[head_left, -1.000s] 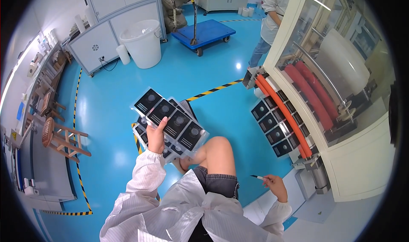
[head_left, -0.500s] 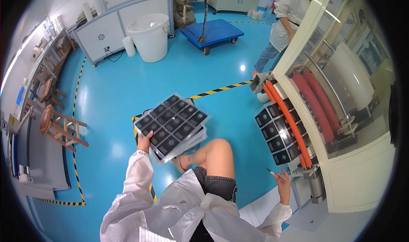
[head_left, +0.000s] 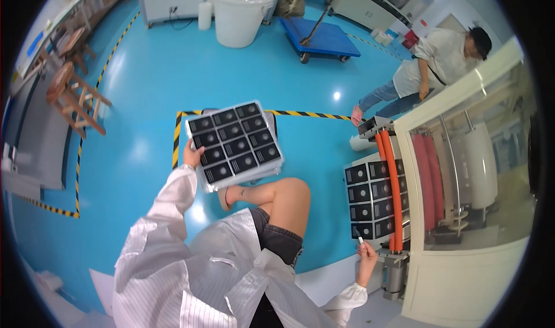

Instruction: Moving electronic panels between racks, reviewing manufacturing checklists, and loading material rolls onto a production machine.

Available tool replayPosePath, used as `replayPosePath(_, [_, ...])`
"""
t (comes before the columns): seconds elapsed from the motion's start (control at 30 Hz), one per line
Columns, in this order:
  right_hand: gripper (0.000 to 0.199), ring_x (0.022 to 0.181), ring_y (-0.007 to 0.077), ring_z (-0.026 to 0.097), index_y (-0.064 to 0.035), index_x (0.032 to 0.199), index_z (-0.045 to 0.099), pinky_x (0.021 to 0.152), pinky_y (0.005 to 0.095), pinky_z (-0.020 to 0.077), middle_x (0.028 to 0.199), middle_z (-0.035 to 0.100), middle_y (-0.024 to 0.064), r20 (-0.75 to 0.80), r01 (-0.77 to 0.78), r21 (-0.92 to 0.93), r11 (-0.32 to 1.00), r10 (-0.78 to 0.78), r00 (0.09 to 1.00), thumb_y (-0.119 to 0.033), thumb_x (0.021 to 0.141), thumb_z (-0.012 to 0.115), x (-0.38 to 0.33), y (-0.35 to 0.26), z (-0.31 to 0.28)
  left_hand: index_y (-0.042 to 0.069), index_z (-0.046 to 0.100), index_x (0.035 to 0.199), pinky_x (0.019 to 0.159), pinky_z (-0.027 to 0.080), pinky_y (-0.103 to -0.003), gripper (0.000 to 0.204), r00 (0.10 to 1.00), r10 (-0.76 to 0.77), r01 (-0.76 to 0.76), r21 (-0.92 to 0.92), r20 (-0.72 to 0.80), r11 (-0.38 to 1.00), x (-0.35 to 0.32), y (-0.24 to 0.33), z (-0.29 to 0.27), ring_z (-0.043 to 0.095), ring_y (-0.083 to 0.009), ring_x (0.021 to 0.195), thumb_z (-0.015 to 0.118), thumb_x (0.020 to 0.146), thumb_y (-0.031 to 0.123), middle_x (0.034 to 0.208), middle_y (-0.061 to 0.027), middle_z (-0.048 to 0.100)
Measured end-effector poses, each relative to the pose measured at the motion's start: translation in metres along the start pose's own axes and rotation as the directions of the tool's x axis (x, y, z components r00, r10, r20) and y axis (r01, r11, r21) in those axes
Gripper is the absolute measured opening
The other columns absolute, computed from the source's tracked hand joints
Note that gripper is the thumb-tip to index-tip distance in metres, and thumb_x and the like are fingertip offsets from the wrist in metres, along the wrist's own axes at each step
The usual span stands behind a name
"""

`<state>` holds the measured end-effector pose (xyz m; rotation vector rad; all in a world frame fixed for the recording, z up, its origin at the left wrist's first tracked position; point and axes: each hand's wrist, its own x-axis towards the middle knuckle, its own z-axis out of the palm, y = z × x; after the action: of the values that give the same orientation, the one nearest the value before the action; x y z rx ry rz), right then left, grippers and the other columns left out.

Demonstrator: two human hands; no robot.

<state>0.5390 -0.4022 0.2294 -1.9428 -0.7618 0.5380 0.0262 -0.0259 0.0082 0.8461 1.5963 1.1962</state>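
Observation:
My left hand (head_left: 193, 154) grips the left edge of a clear plastic sheet (head_left: 234, 140) printed with rows of black rectangles, its thumb on top. Under that sheet lie further pale sheets (head_left: 267, 171) in a stack. My right hand (head_left: 366, 261) is closed around a small knife (head_left: 361, 239) with a white handle. Its dark tip points at the lower left corner of a similar printed web (head_left: 361, 193), which hangs out of the machine past orange-red rollers (head_left: 393, 183).
The pale machine (head_left: 462, 276) with a clear window stands at my right. Beyond it a person (head_left: 436, 68) in white leans over. A blue platform trolley (head_left: 324, 36), a white bin (head_left: 239, 16) and a wooden stool (head_left: 74, 99) stand on the blue floor. Striped tape (head_left: 176, 137) marks the floor.
The view has turned right and down. The printed sheet in my left hand has come to rest flatter on the stack. My right hand has brought the knife up to the web's lower corner.

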Motion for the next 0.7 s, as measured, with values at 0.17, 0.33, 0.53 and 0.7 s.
replayPosePath(0.17, [0.033, 0.082, 0.0138, 0.058, 0.0034, 0.104, 0.060, 0.070, 0.0259, 0.0476, 0.092, 0.062, 0.0078, -0.021, -0.001, -0.002, 1.000, 0.001, 1.000, -0.023, 0.084, 0.061, 0.001, -0.004, 0.002, 0.003, 0.045, 0.123, 0.066, 0.048, -0.033, 0.062, 0.996, 0.072, -0.057, 0.264, -0.049, 0.963, 0.007, 0.001, 0.003, 0.062, -0.0230, 0.070, 0.073, 0.068, 0.011, 0.080, -0.0152, 0.063])
replayPosePath(0.33, [0.026, 0.075, 0.0097, 0.056, 0.0001, 0.104, 0.058, 0.067, 0.0241, 0.0462, 0.090, 0.061, 0.0039, -0.040, -0.067, 0.168, 0.984, 0.074, 0.996, -0.019, 0.088, 0.056, 0.005, -0.007, 0.013, 0.003, 0.044, 0.125, 0.068, 0.048, -0.035, 0.065, 0.989, 0.099, -0.055, 0.354, -0.107, 0.934, -0.003, 0.011, 0.009, 0.063, -0.0270, 0.073, 0.073, 0.067, 0.012, 0.081, -0.0176, 0.064])
replayPosePath(0.53, [0.023, 0.060, 0.0052, 0.047, 0.0006, 0.103, 0.058, 0.054, 0.0200, 0.0397, 0.089, 0.059, 0.0019, -0.021, -0.034, 0.318, 0.948, 0.043, 0.999, -0.018, 0.089, 0.054, 0.002, -0.026, 0.035, 0.003, 0.048, 0.121, 0.062, 0.047, -0.033, 0.061, 0.975, 0.109, -0.060, 0.247, -0.192, 0.967, -0.020, 0.013, 0.012, 0.060, -0.0224, 0.063, 0.074, 0.066, 0.010, 0.071, -0.0130, 0.061])
replayPosePath(0.7, [0.024, 0.053, 0.0039, 0.046, 0.0006, 0.098, 0.060, 0.049, 0.0177, 0.0375, 0.086, 0.060, 0.0029, -0.008, -0.030, 0.392, 0.919, 0.035, 0.999, -0.020, 0.089, 0.054, -0.006, -0.038, 0.040, 0.003, 0.054, 0.115, 0.061, 0.047, -0.032, 0.054, 0.969, 0.131, -0.068, 0.279, -0.211, 0.958, -0.028, 0.027, 0.005, 0.061, -0.0220, 0.064, 0.073, 0.065, 0.007, 0.072, -0.0116, 0.063])
